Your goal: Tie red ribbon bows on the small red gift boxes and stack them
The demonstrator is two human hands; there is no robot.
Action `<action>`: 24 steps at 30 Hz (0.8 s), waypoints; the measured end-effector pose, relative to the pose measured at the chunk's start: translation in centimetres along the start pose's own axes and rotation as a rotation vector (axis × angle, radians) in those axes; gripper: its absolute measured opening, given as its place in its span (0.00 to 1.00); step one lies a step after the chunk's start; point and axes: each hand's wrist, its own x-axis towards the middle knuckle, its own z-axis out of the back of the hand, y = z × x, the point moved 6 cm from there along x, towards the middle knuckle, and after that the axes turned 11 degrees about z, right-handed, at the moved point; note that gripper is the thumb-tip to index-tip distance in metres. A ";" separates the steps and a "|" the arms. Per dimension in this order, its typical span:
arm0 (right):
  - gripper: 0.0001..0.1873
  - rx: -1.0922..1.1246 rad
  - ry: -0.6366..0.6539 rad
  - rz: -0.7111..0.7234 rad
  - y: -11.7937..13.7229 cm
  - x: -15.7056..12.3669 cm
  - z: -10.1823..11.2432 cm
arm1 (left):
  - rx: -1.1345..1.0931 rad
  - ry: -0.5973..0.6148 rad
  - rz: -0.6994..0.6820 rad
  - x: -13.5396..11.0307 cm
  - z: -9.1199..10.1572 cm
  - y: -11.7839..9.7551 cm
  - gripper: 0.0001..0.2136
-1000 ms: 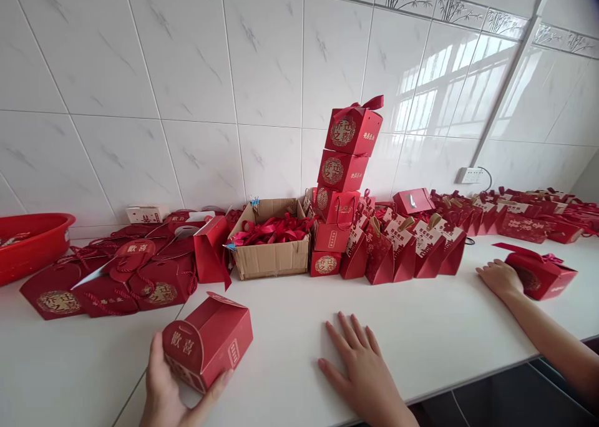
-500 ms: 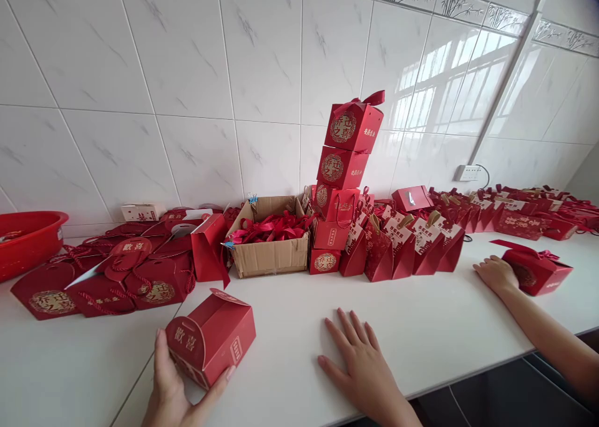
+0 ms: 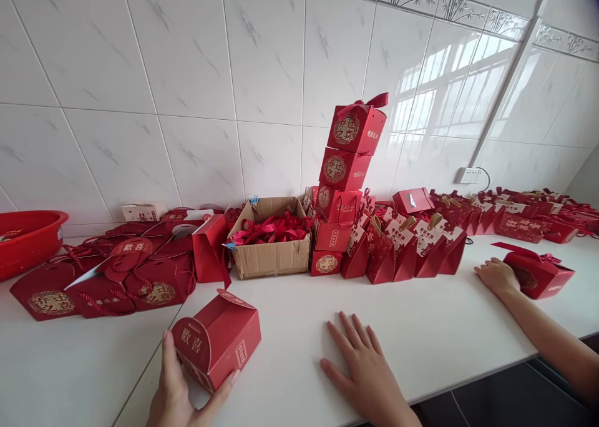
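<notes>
My left hand [image 3: 187,386] grips a red gift box [image 3: 219,339] by its near corner, thumb on one side and fingers on the other. The box has rounded end flaps and gold lettering, and it sits tilted at or just above the white tabletop. Palm down, my right hand [image 3: 362,371] lies flat on the table with its fingers spread and nothing in them. Beyond it stands a cardboard box [image 3: 274,258] filled with dark red ribbons [image 3: 276,227].
Finished-looking red boxes [image 3: 154,283] crowd the left, beside a red basin [image 3: 30,243]. A leaning stack of red boxes [image 3: 355,130] rises behind. At right, another person's hand [image 3: 498,277] rests by a ribboned red box [image 3: 538,274]. Several triangular boxes [image 3: 425,249] line the wall side.
The gift box in my left hand has shifted slightly to the right in the picture. My right hand stays flat on the table; the other person's hand looks unmoved.
</notes>
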 end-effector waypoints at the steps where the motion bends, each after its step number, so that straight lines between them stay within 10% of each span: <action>1: 0.37 -0.002 -0.001 -0.004 -0.1 0.0 0.0 | 0.003 -0.003 0.008 -0.1 0.0 0.0 0.55; 9: 0.35 0.011 -0.010 0.008 0.1 0.0 0.5 | -0.013 -0.005 0.001 -0.4 0.1 -0.8 0.54; 15: 0.18 -0.026 -0.084 -0.060 -2.3 2.3 4.8 | -0.007 -0.031 -0.029 -0.1 0.1 0.0 0.55; 24: 0.17 -0.039 0.087 0.035 -5.5 5.4 6.2 | -0.120 -0.015 -0.076 0.4 0.1 0.8 0.56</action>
